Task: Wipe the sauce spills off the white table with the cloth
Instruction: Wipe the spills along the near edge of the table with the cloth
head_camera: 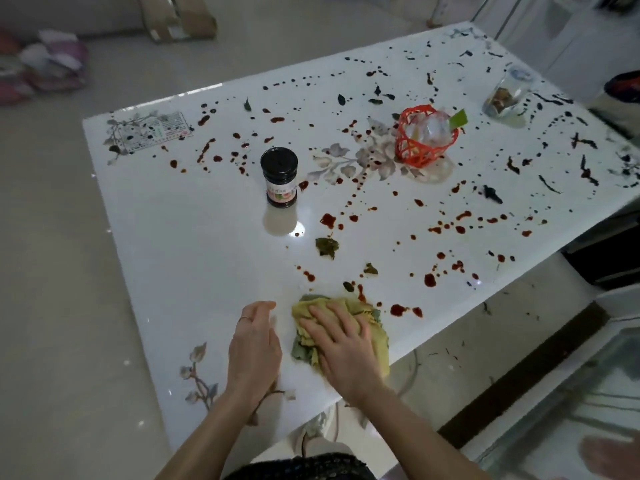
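Right hand (341, 344) flat on yellow cloth (375, 336), fingers spread, not gripping | left hand (254, 344) beside, open, empty | nearest red spots (398, 309) just right of cloth on worktop (194, 244)

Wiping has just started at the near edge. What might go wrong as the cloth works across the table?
1. The cloth under the right hand sits by the table edge; sauce spills and leaf bits may get pushed onto the floor.
2. Wide strokes might knock the dark jar or orange basket.
3. The left hand hovering open near the cloth could pick up smeared sauce.
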`<state>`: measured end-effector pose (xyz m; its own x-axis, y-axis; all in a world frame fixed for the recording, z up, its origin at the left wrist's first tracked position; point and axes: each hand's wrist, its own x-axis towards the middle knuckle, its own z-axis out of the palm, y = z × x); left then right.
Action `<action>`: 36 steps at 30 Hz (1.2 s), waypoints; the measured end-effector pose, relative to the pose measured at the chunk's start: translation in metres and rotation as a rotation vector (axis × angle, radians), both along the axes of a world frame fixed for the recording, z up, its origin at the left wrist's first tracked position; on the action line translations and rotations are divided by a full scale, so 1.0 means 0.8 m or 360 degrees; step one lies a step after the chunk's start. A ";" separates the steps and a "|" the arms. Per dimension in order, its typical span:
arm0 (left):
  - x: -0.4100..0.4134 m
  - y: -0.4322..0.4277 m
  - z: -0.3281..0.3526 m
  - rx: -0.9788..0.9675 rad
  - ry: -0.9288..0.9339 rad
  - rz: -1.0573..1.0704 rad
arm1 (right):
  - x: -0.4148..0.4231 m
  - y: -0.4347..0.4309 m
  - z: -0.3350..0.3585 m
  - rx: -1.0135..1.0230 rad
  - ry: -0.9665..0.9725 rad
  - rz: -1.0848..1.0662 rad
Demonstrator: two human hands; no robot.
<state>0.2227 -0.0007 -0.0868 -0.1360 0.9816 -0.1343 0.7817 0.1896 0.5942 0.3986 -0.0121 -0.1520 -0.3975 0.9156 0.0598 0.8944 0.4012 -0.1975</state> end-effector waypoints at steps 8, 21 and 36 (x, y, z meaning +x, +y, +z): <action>-0.004 0.013 -0.002 -0.0013 0.0147 0.0150 | 0.026 0.025 0.004 0.0009 0.0124 -0.0338; -0.011 0.013 -0.008 -0.0273 0.0315 0.0089 | 0.020 0.046 0.007 0.0109 0.0202 -0.0254; -0.011 0.017 -0.004 -0.0335 0.0369 0.0027 | -0.025 0.092 0.019 -0.0029 0.0038 -0.0183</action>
